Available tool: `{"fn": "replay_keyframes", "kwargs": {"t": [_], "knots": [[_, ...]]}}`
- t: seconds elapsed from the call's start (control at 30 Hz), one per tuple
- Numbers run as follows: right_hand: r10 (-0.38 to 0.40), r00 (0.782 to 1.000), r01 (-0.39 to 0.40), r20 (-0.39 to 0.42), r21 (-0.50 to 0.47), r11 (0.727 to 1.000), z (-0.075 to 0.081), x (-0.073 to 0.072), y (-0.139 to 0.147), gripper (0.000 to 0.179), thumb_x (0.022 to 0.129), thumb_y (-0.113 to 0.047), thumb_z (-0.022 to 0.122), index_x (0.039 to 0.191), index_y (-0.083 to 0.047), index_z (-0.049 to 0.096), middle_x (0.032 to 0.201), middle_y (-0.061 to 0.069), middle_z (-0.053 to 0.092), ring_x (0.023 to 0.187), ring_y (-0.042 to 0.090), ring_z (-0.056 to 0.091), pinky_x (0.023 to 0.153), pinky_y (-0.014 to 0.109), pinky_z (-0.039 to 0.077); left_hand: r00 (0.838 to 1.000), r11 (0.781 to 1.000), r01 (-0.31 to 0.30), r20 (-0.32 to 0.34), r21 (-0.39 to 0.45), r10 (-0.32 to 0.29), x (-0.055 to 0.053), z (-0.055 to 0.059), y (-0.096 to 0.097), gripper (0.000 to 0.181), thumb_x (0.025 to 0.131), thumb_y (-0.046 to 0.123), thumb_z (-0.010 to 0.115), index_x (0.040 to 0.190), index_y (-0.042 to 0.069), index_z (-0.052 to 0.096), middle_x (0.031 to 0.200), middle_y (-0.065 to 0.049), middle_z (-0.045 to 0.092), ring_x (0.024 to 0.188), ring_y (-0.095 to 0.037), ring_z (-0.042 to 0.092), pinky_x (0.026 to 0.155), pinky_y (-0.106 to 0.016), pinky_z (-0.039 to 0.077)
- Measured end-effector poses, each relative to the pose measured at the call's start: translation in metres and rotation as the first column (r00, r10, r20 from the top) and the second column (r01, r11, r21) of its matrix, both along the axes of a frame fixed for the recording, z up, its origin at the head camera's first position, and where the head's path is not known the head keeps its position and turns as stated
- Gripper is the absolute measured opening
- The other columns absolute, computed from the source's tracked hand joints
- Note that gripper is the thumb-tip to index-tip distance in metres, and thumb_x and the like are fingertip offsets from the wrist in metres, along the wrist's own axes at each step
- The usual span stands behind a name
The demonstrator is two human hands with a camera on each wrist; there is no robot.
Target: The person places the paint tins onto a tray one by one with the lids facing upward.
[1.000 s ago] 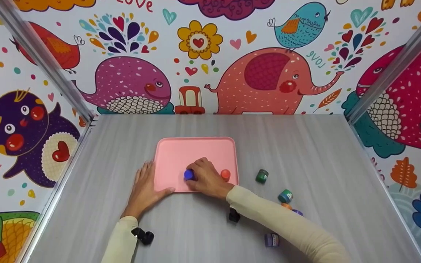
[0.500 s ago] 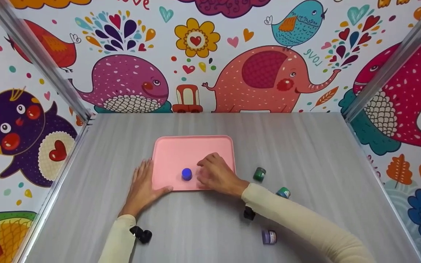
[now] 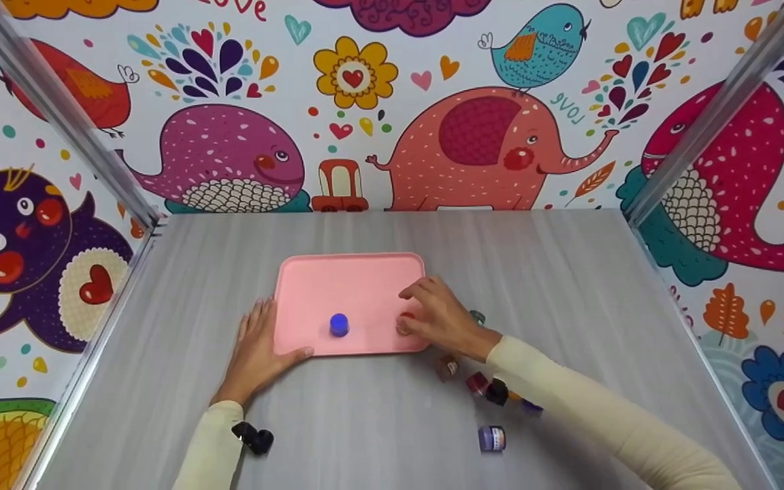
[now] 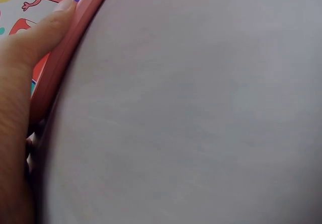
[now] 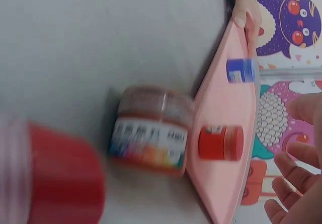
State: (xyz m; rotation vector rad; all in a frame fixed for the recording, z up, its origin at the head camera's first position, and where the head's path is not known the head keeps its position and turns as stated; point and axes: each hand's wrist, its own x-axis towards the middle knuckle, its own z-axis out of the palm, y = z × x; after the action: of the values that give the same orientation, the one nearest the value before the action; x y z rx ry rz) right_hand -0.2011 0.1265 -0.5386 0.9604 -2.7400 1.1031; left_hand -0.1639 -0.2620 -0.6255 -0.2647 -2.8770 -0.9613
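Observation:
A pink tray [image 3: 337, 279] lies on the table. My left hand [image 3: 256, 354] rests against its left side with straight fingers, the thumb on the front rim; the left wrist view shows that thumb [image 4: 50, 30] touching the rim. On the tray stands a small blue paint jar [image 3: 339, 325]. Nearer the tray's right side is a red paint jar [image 5: 220, 142], mostly covered by my right hand [image 3: 443, 316] in the head view. My right hand hovers over that side; in the right wrist view its fingers [image 5: 297, 168] are spread apart, holding nothing and clear of the red jar.
Right of the tray lie a brown paint jar [image 3: 447, 367], another red jar [image 3: 478, 384] and a purple jar [image 3: 493, 439]. A green jar [image 3: 477, 318] and a dark purple one [image 3: 531, 405] are partly hidden by my right arm. Patterned walls [image 3: 365, 136] enclose the table.
My right hand has let go of the blue jar, which stays on the tray, and has moved right over the red jar. The left hand keeps its place at the tray.

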Motion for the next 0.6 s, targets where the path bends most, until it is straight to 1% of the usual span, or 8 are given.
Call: {"fn": "replay_keyframes", "kwargs": {"t": [0.1, 0.17, 0.23, 0.37, 0.5, 0.6], "knots": [[-0.001, 1.0, 0.001, -0.025, 0.004, 1.0, 0.001, -0.001, 0.01, 0.037, 0.099, -0.023, 0.086, 0.129, -0.006, 0.071, 0.126, 0.016, 0.069, 0.118, 0.025, 0.054, 0.097, 0.043, 0.057, 1.0, 1.0, 0.001, -0.003, -0.001, -0.001, -0.001, 0.0, -0.001, 0.129, 0.086, 0.063, 0.085, 0.171, -0.009, 0.02, 0.178, -0.031, 0.023, 0.167, -0.05, 0.014, 0.136, -0.063, 0.003], [0.0, 0.999, 0.001, -0.04, 0.007, 1.0, 0.0, -0.001, 0.016, 0.038, 0.099, -0.021, 0.086, 0.13, -0.005, 0.071, 0.125, 0.016, 0.068, 0.117, 0.025, 0.054, 0.096, 0.043, 0.055, 1.0, 1.0, -0.002, -0.001, -0.001, 0.002, -0.001, 0.0, -0.001, 0.129, 0.086, 0.063, 0.085, 0.172, -0.008, 0.02, 0.178, -0.031, 0.022, 0.167, -0.05, 0.014, 0.136, -0.063, 0.003], [0.001, 0.999, -0.001, -0.038, 0.003, 1.0, -0.002, -0.001, 0.022, 0.038, 0.099, -0.02, 0.085, 0.13, -0.005, 0.071, 0.126, 0.015, 0.068, 0.118, 0.023, 0.054, 0.097, 0.042, 0.055, 1.0, 1.0, -0.004, -0.001, -0.001, 0.004, -0.001, 0.0, -0.002, 0.129, 0.086, 0.064, 0.085, 0.172, -0.008, 0.02, 0.178, -0.032, 0.022, 0.167, -0.05, 0.014, 0.136, -0.063, 0.003], [0.001, 0.998, -0.001, -0.057, -0.004, 1.0, -0.006, -0.002, 0.032, 0.036, 0.097, -0.015, 0.086, 0.129, -0.004, 0.072, 0.125, 0.013, 0.068, 0.121, 0.025, 0.055, 0.102, 0.044, 0.056, 1.0, 1.0, -0.01, 0.006, 0.002, 0.01, 0.0, 0.0, -0.002, 0.13, 0.087, 0.065, 0.084, 0.172, -0.008, 0.019, 0.178, -0.032, 0.021, 0.167, -0.051, 0.013, 0.136, -0.063, 0.002], [-0.038, 0.999, 0.038, -0.036, -0.008, 0.999, -0.009, -0.002, 0.044, 0.034, 0.098, -0.014, 0.086, 0.128, -0.006, 0.073, 0.125, 0.012, 0.069, 0.121, 0.026, 0.056, 0.104, 0.046, 0.056, 1.0, 1.0, -0.011, 0.016, 0.015, 0.011, 0.001, 0.0, -0.001, 0.13, 0.086, 0.065, 0.085, 0.172, -0.008, 0.019, 0.178, -0.032, 0.02, 0.167, -0.052, 0.012, 0.136, -0.065, 0.001], [-0.089, 0.996, 0.089, 0.005, 0.002, 0.996, -0.009, -0.002, 0.055, 0.036, 0.098, -0.017, 0.086, 0.13, -0.005, 0.073, 0.128, 0.01, 0.068, 0.123, 0.027, 0.056, 0.106, 0.048, 0.057, 1.0, 1.0, -0.008, 0.01, 0.017, 0.008, 0.0, 0.0, 0.001, 0.13, 0.086, 0.064, 0.085, 0.172, -0.008, 0.019, 0.178, -0.032, 0.02, 0.167, -0.051, 0.013, 0.136, -0.065, 0.002]]}}
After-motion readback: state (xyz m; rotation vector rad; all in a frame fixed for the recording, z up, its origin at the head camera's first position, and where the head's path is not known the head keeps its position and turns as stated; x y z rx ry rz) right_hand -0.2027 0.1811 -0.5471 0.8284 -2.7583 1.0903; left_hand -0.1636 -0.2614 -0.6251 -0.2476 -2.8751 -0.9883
